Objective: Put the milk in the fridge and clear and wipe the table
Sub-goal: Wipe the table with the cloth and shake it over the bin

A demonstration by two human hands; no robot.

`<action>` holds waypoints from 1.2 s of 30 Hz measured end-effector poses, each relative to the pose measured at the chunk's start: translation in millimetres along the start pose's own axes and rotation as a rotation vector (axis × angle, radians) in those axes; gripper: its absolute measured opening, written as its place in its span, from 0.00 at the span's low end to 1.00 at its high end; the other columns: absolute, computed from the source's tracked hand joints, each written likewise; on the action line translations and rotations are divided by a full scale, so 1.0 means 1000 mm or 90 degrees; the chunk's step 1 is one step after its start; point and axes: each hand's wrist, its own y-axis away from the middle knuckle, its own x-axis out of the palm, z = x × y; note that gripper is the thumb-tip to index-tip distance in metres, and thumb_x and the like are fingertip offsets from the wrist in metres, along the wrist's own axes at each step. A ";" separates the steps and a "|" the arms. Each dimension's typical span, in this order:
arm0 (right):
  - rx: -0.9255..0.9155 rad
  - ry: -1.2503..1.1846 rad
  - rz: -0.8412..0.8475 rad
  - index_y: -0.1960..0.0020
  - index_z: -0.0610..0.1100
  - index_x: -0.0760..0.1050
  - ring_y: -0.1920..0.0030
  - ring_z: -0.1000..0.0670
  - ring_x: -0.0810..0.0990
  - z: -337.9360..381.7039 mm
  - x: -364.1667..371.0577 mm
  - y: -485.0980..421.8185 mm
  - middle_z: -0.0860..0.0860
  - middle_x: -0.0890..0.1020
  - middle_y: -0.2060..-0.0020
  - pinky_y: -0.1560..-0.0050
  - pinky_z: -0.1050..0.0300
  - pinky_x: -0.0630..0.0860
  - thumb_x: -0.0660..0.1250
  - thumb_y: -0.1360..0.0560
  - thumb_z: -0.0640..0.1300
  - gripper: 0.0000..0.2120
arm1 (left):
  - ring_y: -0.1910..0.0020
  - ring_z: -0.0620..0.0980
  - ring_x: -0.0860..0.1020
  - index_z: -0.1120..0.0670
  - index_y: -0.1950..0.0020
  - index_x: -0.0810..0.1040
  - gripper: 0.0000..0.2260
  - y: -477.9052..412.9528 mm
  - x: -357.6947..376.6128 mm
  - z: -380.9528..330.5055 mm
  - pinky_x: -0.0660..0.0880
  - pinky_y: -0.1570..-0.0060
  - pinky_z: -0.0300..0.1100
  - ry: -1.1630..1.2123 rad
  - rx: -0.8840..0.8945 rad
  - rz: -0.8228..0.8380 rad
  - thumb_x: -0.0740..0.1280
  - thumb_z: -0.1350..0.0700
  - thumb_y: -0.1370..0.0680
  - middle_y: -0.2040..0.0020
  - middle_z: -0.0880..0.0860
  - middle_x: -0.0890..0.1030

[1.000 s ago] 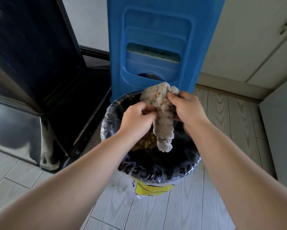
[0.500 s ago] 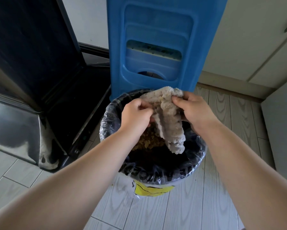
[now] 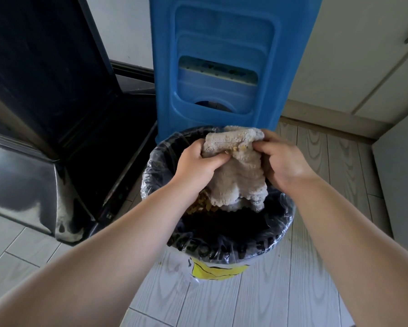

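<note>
I have the wiping cloth [image 3: 236,175] bunched over the lined bin [image 3: 280,223]. My left hand [image 3: 198,164] grips its top edge at 9 o'clock and my right hand [image 3: 285,161] at 3. I judge this is so the crumbs [image 3: 240,145] drop onto the scraps [image 3: 199,205] inside, not the plank floor [image 3: 257,291]. A blue plastic stand [image 3: 221,67] sits at 12 o'clock, a black appliance [image 3: 45,90] at 10 and cream cabinets [image 3: 363,55] at 2.

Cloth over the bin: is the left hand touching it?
Touching. The head view shows the left hand gripping the upper edge of the cloth, fingers curled into the fabric.
</note>
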 end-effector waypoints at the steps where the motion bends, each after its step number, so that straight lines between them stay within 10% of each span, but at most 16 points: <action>1: -0.007 0.019 -0.010 0.53 0.46 0.78 0.58 0.52 0.84 -0.002 0.001 -0.002 0.52 0.85 0.63 0.57 0.58 0.79 0.54 0.24 0.30 0.17 | 0.53 0.47 0.80 0.50 0.48 0.76 0.09 0.000 -0.001 0.001 0.78 0.54 0.42 -0.044 0.020 -0.022 0.71 0.55 0.27 0.52 0.48 0.82; 8: -0.016 0.107 0.063 0.43 0.47 0.73 0.50 0.53 0.82 -0.009 0.006 -0.003 0.50 0.82 0.50 0.51 0.60 0.79 0.70 0.31 0.40 0.18 | 0.53 0.55 0.80 0.54 0.51 0.79 0.06 -0.003 -0.008 -0.001 0.78 0.48 0.54 -0.123 0.012 -0.081 0.65 0.61 0.26 0.53 0.56 0.82; 18: -0.003 0.246 -0.156 0.45 0.44 0.75 0.51 0.47 0.81 -0.003 -0.003 -0.009 0.46 0.82 0.52 0.49 0.52 0.77 0.67 0.30 0.31 0.16 | 0.61 0.49 0.78 0.51 0.61 0.81 0.04 -0.007 -0.017 0.005 0.78 0.55 0.45 -0.010 -0.051 -0.141 0.70 0.59 0.27 0.63 0.49 0.79; 27: 0.008 0.140 -0.064 0.50 0.46 0.77 0.57 0.50 0.83 -0.006 0.007 -0.002 0.51 0.84 0.60 0.57 0.57 0.78 0.62 0.31 0.27 0.18 | 0.48 0.43 0.75 0.47 0.34 0.73 0.22 -0.004 -0.008 -0.001 0.71 0.51 0.39 0.035 -0.053 -0.039 0.71 0.52 0.27 0.42 0.45 0.76; 32: 0.020 0.059 -0.038 0.56 0.44 0.78 0.59 0.46 0.83 -0.003 0.001 0.000 0.49 0.85 0.66 0.54 0.50 0.80 0.59 0.33 0.26 0.17 | 0.50 0.51 0.79 0.50 0.52 0.79 0.06 -0.006 -0.008 0.003 0.77 0.48 0.49 0.035 -0.081 0.017 0.72 0.57 0.28 0.52 0.50 0.81; 36: 0.032 0.061 -0.052 0.55 0.44 0.78 0.61 0.47 0.84 -0.001 -0.005 0.001 0.50 0.84 0.67 0.58 0.52 0.80 0.56 0.32 0.25 0.18 | 0.61 0.48 0.77 0.54 0.60 0.79 0.04 -0.007 -0.008 0.002 0.73 0.61 0.38 -0.017 -0.048 -0.014 0.73 0.60 0.30 0.61 0.50 0.79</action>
